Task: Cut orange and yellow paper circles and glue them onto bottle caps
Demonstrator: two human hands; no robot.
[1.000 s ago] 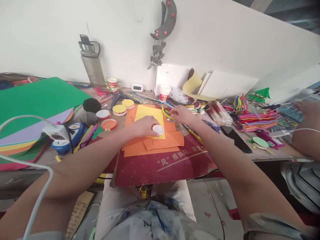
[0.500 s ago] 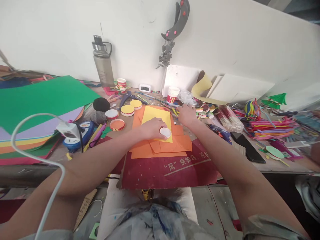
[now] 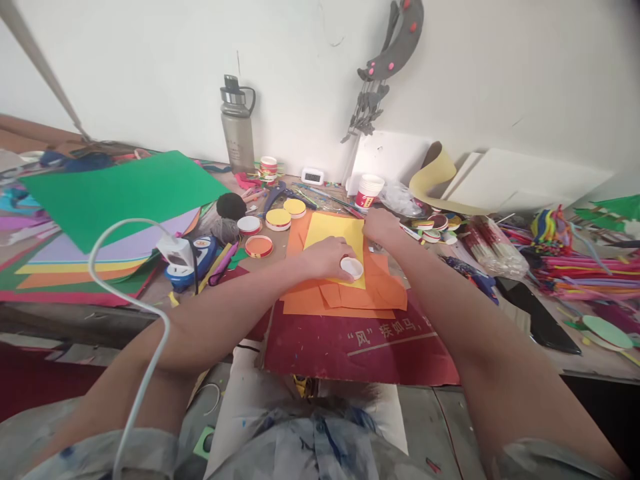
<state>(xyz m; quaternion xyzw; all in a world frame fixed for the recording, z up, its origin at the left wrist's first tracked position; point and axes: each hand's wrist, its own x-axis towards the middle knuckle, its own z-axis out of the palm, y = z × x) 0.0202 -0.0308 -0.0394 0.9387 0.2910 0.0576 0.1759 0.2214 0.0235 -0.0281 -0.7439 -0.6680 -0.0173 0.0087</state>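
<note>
My left hand (image 3: 333,259) is closed around a short, round white paper cup piece (image 3: 351,268), its pale circular face turned up. It rests over a yellow paper sheet (image 3: 335,230), which lies on several orange sheets (image 3: 377,293). My right hand (image 3: 381,227) is closed at the right edge of the yellow sheet, in front of a red and white paper cup (image 3: 369,191). A slim white pen (image 3: 411,233) sticks out past the right side of this hand. The fingertips of my right hand are hidden.
A dark red board (image 3: 320,353) lies under the papers at the table's front. Short round cup pieces (image 3: 278,219) stand left. A blue tape measure (image 3: 193,263), a white cable (image 3: 135,293) and a grey bottle (image 3: 237,137) are further left. A black phone (image 3: 540,317) lies right.
The view has swung left, so things appear further right. My right hand has drawn nearer the yellow sheet and closed, and a pen now shows beside it. My left hand keeps its hold.
</note>
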